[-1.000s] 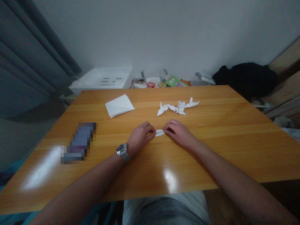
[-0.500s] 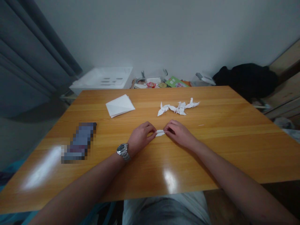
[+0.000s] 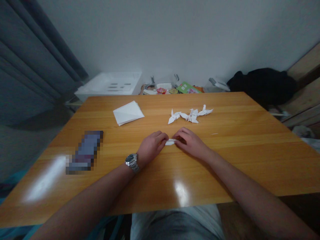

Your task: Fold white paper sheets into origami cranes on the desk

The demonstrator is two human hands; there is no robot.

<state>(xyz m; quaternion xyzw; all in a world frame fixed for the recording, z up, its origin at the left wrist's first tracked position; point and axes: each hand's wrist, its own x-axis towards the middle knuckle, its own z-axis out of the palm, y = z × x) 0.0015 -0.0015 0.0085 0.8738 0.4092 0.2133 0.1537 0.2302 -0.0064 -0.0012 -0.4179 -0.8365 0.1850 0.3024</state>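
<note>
The wooden surface point(image 3: 252, 150) is backed by a white tray point(image 3: 110, 80) and, to the right, by a black cloth heap point(image 3: 261, 86), both seen beyond its edge. On its left side a blurred dark device point(image 3: 87, 150) is laid, well apart from the work. Near the middle, the left hand point(image 3: 152, 145) and the right hand point(image 3: 189, 143) are held facing each other. White folded sheets point(image 3: 128, 113) are placed farther back to the left, and folded paper birds point(image 3: 192, 116) are grouped in a row beyond the right hand. A metal watch point(image 3: 131, 161) is worn on the left wrist. Between the hands lies the slim folded paper point(image 3: 170, 142), its long axis running left to right, so that neither hand is nearer: its left end is pinched by the left hand, while its right end is touched by the right hand's fingertips; whether it is gripped there cannot be told. The way between them is blocked by nothing. Smallest, a paper sliver point(image 3: 214, 134) is seen right of the right hand.
</note>
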